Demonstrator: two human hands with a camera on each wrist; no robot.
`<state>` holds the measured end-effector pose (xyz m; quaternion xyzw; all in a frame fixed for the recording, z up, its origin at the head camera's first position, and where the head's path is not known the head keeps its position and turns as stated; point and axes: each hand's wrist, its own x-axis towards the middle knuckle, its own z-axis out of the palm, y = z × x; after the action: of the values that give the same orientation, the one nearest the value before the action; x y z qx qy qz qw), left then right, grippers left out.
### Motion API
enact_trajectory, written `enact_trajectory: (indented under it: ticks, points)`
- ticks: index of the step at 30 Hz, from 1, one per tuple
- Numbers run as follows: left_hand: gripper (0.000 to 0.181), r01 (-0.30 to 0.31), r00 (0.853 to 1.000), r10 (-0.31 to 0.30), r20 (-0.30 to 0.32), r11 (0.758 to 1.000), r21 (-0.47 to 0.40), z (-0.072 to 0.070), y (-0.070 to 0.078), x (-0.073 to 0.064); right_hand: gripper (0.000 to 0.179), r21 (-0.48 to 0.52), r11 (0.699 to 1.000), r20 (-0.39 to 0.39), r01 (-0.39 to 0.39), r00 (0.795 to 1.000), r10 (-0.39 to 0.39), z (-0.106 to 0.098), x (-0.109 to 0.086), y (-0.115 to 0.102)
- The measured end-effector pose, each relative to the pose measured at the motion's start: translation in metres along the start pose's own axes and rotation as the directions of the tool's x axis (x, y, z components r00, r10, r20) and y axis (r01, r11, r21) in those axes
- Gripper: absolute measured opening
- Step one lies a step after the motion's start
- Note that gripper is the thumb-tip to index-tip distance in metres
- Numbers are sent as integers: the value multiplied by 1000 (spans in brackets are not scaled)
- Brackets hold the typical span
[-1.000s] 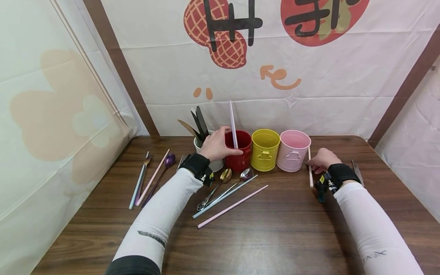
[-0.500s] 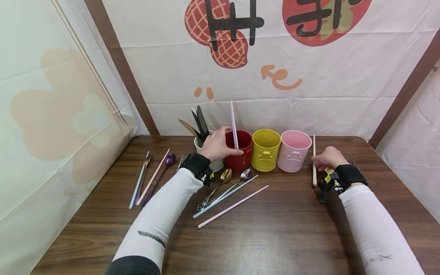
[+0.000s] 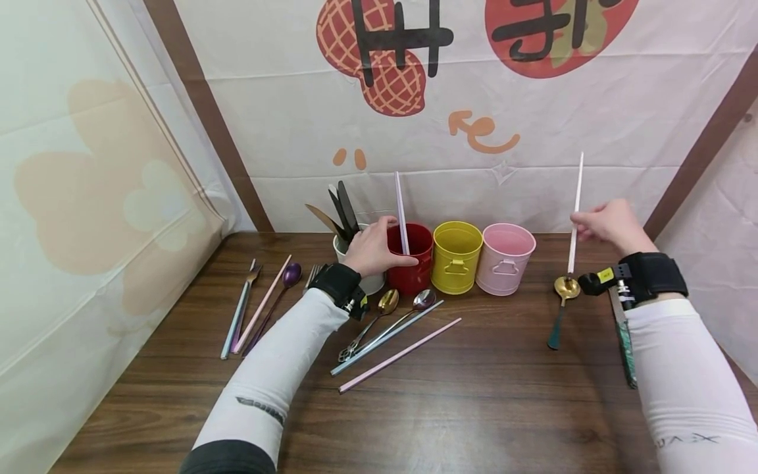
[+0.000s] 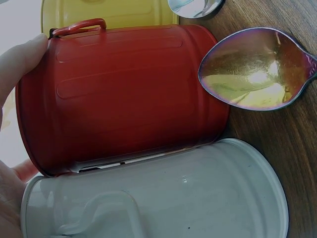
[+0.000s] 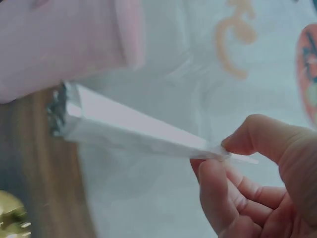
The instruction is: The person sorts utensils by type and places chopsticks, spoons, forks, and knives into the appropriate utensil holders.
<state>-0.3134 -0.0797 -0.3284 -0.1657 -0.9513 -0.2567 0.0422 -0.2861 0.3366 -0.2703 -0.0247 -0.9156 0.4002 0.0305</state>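
In the head view my left hand (image 3: 372, 253) holds the rim of a red metal bucket (image 3: 410, 280), its thumb on the near side. A lilac chopstick (image 3: 402, 214) stands in that bucket. The left wrist view shows the thumb at the red bucket's handle (image 4: 81, 26). To the right, my right hand (image 3: 612, 224) pinches a white chopstick (image 3: 578, 187) between thumb and fingers, raised and nearly upright. Its thick end (image 5: 74, 111) points toward the pink bucket (image 5: 64, 44) in the right wrist view. Below it lies a gold spoon (image 3: 566, 288) with a green handle.
Knives (image 3: 348, 207) stand in a white bucket (image 3: 374, 284) on the left. A yellow bucket (image 3: 456, 266) stands between the red and pink ones. Spoons (image 3: 387, 303), blue and pink chopsticks (image 3: 399, 355) lie in front. More cutlery (image 3: 290, 276) lies left; a green-handled knife (image 3: 626, 349) is far right.
My right hand has lifted the white chopstick from the table beside the pink bucket, carrying it up and to the right. The gold spoon now shows. My left hand has stayed at the red bucket.
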Motion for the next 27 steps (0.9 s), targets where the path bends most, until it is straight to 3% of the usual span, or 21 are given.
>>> enact_trajectory:
  ticks: [6,11,23,27]
  points:
    - [89,-5,1000,5,-1,1000,-6,0,-1,-2,42,39,994,-131,99,987,-94,2,-9,-43]
    - [90,-8,1000,8,-2,1000,-11,0,-2,-1,30,150,967,-183,206,967,-177,15,-11,-73]
    - [90,-10,1000,10,0,1000,-18,-1,0,-1,12,280,873,-200,398,914,-353,63,-3,-122]
    - [90,-14,1000,14,-6,1000,-10,0,0,0,14,247,864,-175,438,897,-405,86,0,-134]
